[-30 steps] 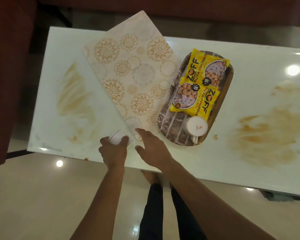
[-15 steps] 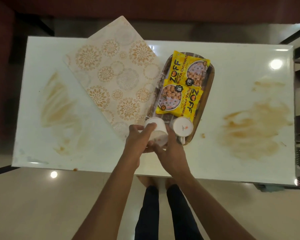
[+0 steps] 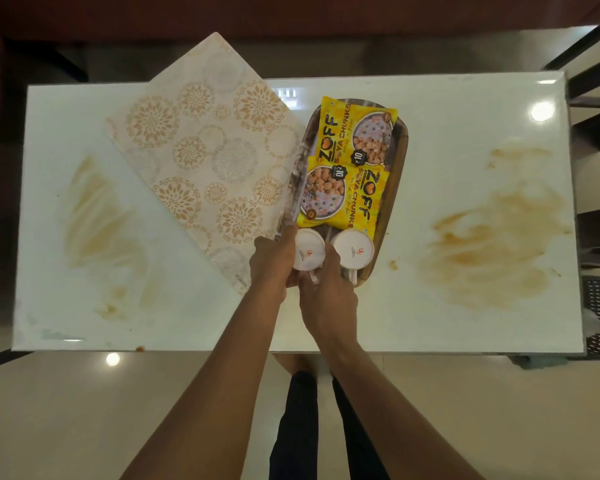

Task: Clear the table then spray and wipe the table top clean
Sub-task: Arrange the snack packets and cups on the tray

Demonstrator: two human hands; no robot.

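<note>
White table top [image 3: 447, 98], smeared brown toward its left and right ends, carries a patterned placemat [image 3: 201, 161] overhanging the far edge. Beside it, mid-table, an oval tray [image 3: 400, 147] holds two yellow snack packets [image 3: 343, 168] and an upturned white cup [image 3: 354, 251] at its near end. Left hand [image 3: 272, 261] and right hand [image 3: 326, 292] together grip a second cup [image 3: 308, 254] next to it, at the tray's near edge
</note>
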